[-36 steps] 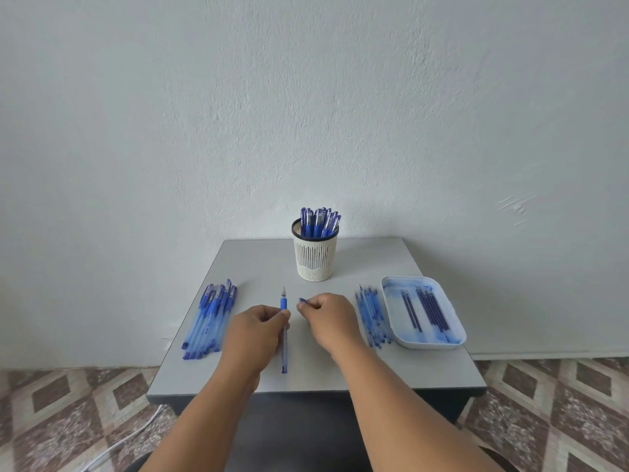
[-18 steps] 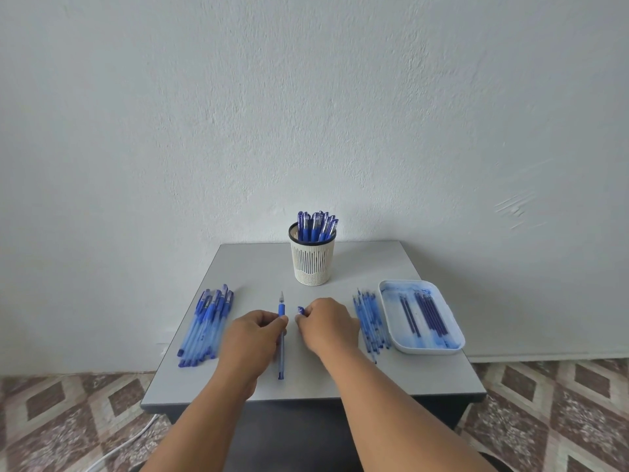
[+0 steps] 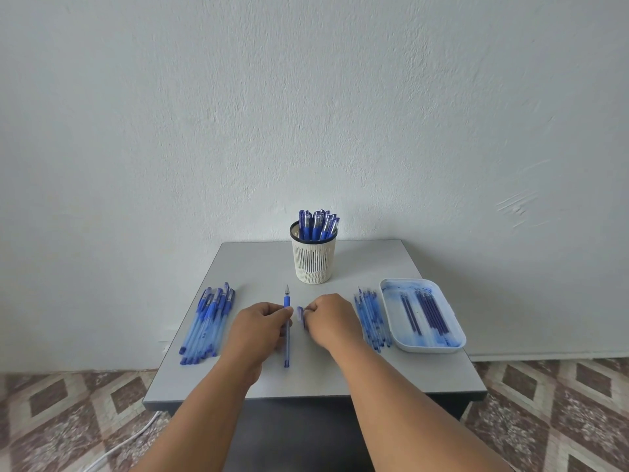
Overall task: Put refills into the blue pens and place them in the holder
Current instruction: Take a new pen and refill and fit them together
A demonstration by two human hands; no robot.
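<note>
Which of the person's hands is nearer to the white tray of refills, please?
Right. The right hand lies just left of the tray, beside loose barrels; the left hand is further left.

One holder (image 3: 313, 257), one tray (image 3: 422, 315), two hands, one table (image 3: 374, 369)

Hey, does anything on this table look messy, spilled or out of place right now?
Yes, one thing: the white tray on the right, holding dark refills, has blue smears across its floor, which look like ink stains. The pen piles, the holder and the table show no such marks.
</note>
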